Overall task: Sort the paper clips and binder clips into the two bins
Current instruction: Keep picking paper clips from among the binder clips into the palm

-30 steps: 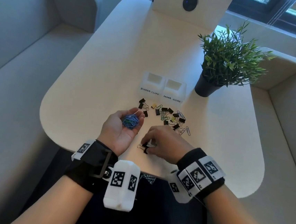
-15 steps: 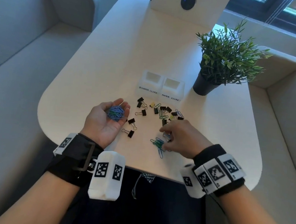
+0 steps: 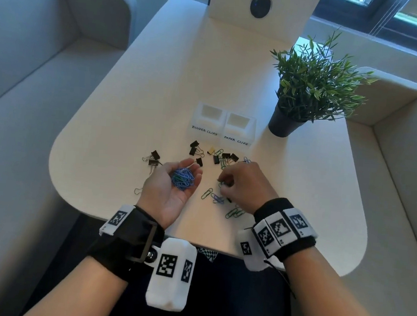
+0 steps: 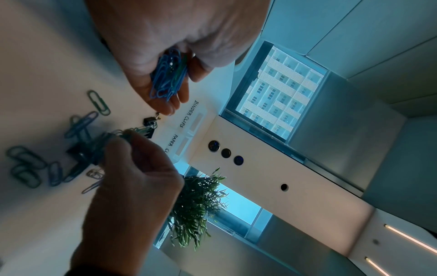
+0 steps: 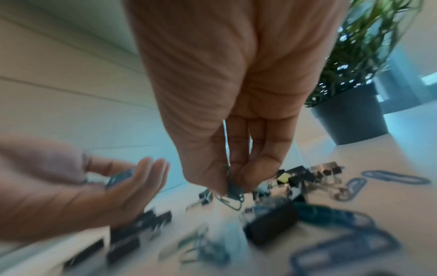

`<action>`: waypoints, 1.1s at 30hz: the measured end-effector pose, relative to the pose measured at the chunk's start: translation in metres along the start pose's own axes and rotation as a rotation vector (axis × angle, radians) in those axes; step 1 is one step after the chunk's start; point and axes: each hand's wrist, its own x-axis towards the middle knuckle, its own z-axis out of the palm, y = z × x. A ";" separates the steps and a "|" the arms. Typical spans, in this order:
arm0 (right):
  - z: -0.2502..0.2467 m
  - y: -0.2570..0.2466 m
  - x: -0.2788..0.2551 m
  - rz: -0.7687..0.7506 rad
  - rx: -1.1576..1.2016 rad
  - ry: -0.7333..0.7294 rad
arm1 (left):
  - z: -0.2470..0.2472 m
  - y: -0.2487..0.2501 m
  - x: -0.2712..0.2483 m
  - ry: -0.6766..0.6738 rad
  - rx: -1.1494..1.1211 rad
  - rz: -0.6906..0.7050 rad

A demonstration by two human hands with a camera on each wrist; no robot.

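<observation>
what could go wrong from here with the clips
1. The left hand cups a loose heap of paper clips in its palm; a tilt on the way to the paper clips bin could spill them.
2. The right hand pinches paper clips off the table just above a black binder clip; a tangled one might ride along into the wrong bin.

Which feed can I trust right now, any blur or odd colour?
Head view: sharp, bin labels readable, paper clips clear in the left hand. Left wrist view: sharp, strong blue cast. Right wrist view: motion-blurred; right hand visible, table clips smeared.
</observation>
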 end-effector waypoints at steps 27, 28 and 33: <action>0.022 -0.014 -0.003 0.064 -0.117 -0.107 | -0.005 0.003 0.004 0.015 -0.005 0.001; 0.021 -0.015 0.000 0.069 -0.116 -0.113 | -0.006 0.003 0.004 0.014 -0.006 0.002; 0.019 -0.014 0.005 0.078 -0.104 -0.124 | -0.007 -0.002 0.002 0.008 -0.011 -0.006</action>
